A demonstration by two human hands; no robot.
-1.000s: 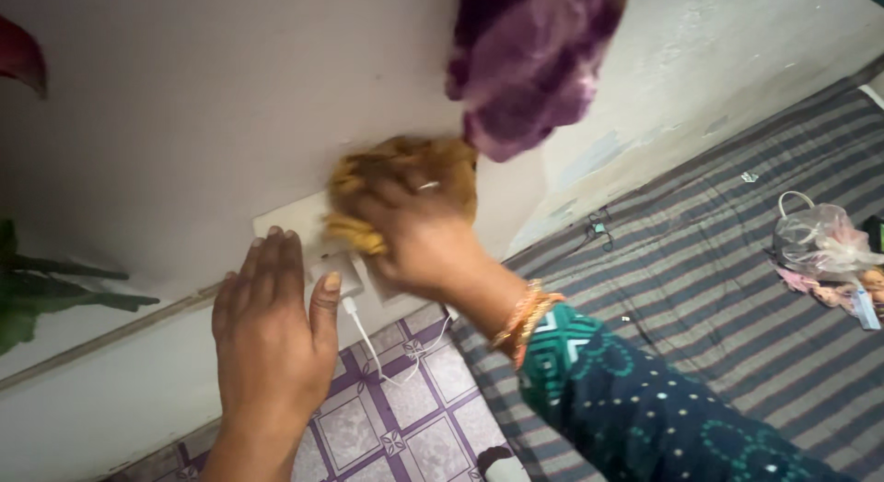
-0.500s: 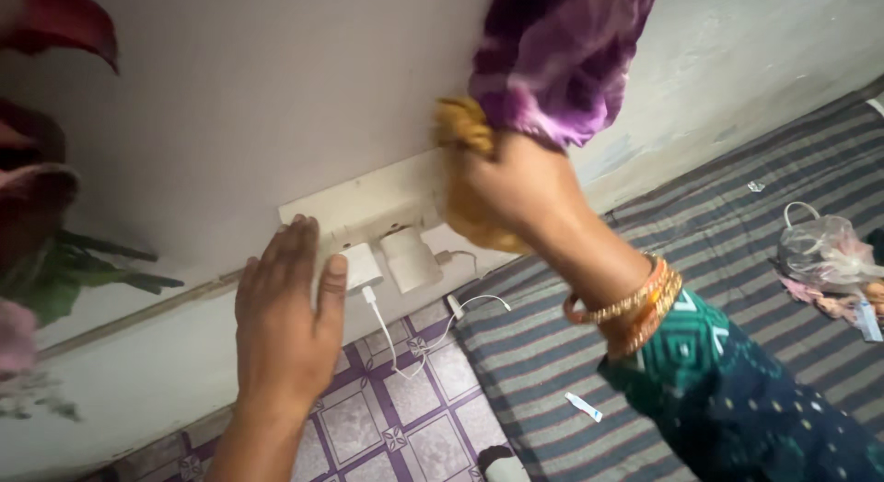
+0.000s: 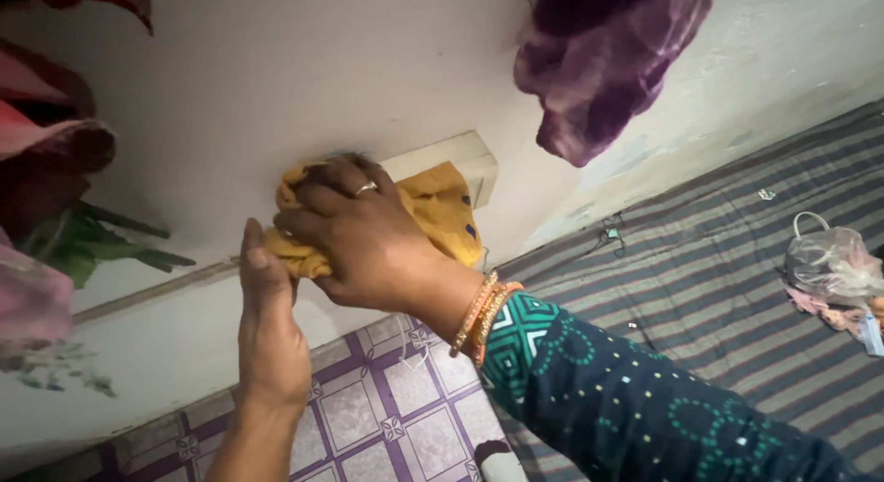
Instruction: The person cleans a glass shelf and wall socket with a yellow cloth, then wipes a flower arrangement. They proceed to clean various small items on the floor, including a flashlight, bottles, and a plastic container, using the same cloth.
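My right hand [image 3: 364, 238] grips a crumpled yellow cloth [image 3: 437, 210] and presses it against a cream switchboard [image 3: 465, 160] mounted on the pale wall. The cloth and hand cover most of the board; only its right end shows. My left hand [image 3: 267, 325] rests flat against the wall just left of and below the cloth, fingers together, thumb side touching the cloth's edge. The chargers plugged into the board are hidden under the cloth. My right wrist wears several bangles and a teal patterned sleeve [image 3: 608, 399].
A purple cloth [image 3: 608, 63] hangs from the wall at upper right. Artificial flowers with green leaves [image 3: 55, 197] stand at the left. Below lie a purple-checked sheet [image 3: 387, 418], a grey striped mat [image 3: 727, 279] and a plastic bag [image 3: 829, 261] at the right.
My right hand swept the yellow cloth left along the switchboard, now covering the chargers. My left hand turned edge-on and moved up against the cloth.
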